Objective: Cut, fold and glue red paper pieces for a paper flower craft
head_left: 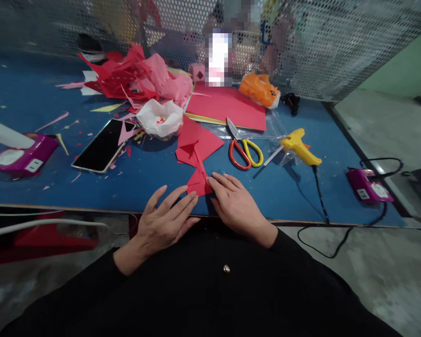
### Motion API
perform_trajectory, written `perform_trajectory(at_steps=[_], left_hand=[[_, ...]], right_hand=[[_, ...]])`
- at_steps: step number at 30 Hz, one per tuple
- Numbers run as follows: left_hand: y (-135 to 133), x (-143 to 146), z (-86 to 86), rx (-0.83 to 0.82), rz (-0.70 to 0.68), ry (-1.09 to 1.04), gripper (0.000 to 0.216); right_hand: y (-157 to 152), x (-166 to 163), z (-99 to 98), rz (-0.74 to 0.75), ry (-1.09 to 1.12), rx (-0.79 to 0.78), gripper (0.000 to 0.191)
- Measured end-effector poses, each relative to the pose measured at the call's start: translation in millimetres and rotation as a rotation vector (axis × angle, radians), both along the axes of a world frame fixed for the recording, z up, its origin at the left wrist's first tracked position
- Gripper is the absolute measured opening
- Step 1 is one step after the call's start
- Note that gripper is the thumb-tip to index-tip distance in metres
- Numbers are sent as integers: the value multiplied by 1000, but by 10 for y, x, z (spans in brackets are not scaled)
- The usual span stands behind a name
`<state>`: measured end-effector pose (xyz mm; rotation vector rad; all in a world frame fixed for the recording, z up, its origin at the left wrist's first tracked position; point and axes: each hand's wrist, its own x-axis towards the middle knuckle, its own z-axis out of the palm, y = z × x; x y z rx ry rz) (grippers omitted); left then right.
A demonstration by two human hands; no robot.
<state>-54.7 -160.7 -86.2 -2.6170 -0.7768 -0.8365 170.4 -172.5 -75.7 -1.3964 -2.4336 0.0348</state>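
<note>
A small folded piece of red paper (pixel 195 181) lies near the table's front edge, between my two hands. My left hand (pixel 168 215) has its fingers stretched and spread, the fingertips at the paper's lower left edge. From the other side, my right hand (pixel 236 201) rests its fingertips on the paper's right edge, fingers extended and palm down. Just beyond lies another piece of red paper (pixel 210 142), and a thin folded part stands up over it. Scissors (pixel 241 147) with one red and one yellow handle lie to the right, partly spread.
A yellow glue gun (pixel 298 145) and a purple power socket (pixel 368 186) with cords are at right. Left are a phone (pixel 103 145), paper scraps, and another purple device (pixel 24 154). A tissue-lined bowl (pixel 160 119), crumpled paper (pixel 126 77) and red sheets (pixel 228 105) are behind.
</note>
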Motion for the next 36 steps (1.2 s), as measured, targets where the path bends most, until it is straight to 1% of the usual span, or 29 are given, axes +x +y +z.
perform_trajectory(at_steps=[3,6,8,10,11,13,15,17,19,21,23,25,27,28,30,32,34,36], left_hand=[[16,23,-18,-28,-53,22,41],[35,21,-63,-95,-69,27,39],[57,4,-67,-135,-95,-20,39],[94,-10,-13,-194,-107,-117,36],[120,-10,38,-224,-90,-186,34],[189,9,171,-280,3,-345,28],[281,49,310,-357,106,-477,21],[399,104,418,-533,220,-642,21],[540,174,483,-724,259,-839,22],[694,259,523,-819,211,-1083,22],[847,355,563,-839,144,-1269,22],[989,450,616,-798,117,-1421,21],[1115,533,679,-768,86,-1523,20],[1172,567,712,-758,72,-1553,20],[1276,619,774,-722,58,-1569,21],[1369,650,832,-667,65,-1517,23],[1447,663,897,-634,78,-1425,25],[1499,667,974,-680,68,-1335,27]], right_hand=[[22,-13,16,35,-73,62,40],[58,-21,69,91,-180,136,37],[97,-30,135,146,-239,176,33],[141,-53,209,202,-285,198,28],[162,-72,240,222,-308,203,26],[191,-126,277,239,-347,209,25],[198,-193,271,224,-374,225,25],[189,-247,226,186,-384,252,25],[177,-259,170,132,-362,266,25],[183,-211,142,84,-293,278,25],[225,-106,174,36,-176,307,27],[320,38,274,-57,-22,341,29],[461,196,425,-200,167,342,24],[543,272,510,-259,276,318,20],[714,403,676,-321,521,246,13],[875,497,822,-293,736,161,11],[1014,551,940,-230,872,83,14],[1128,568,1034,-192,928,53,17]])
